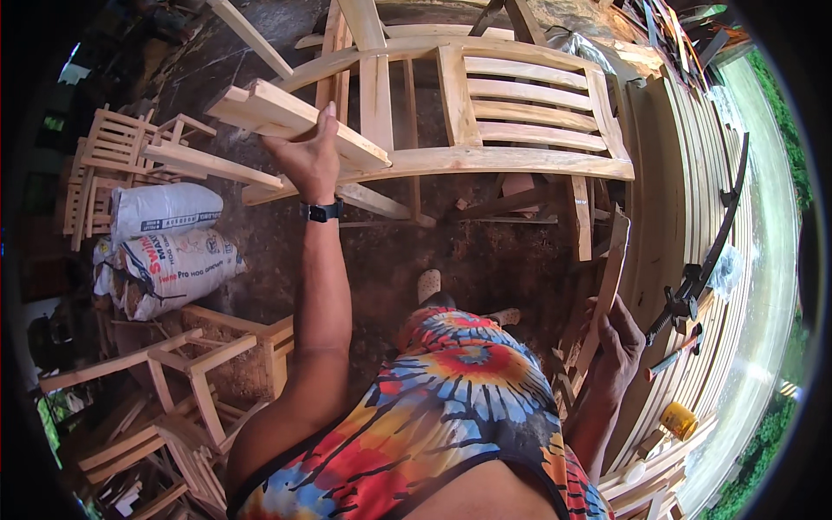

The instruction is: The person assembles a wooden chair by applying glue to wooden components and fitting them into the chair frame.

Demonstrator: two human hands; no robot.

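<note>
We see a pale, unfinished wooden chair frame tipped over on the dark dirt floor ahead. Our left hand is raised, fingers wrapped around its flat plank armrest. Our right hand is closed around a slim curved wooden slat held upright beside stacked bent boards. White filled sacks lie left.

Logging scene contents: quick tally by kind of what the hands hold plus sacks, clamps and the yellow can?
Wood pieces in hand: 2, a plank in the left hand, a curved slat in the right hand
White sacks: 2
Bar clamp: 1
Yellow can: 1
Total: 6
</note>
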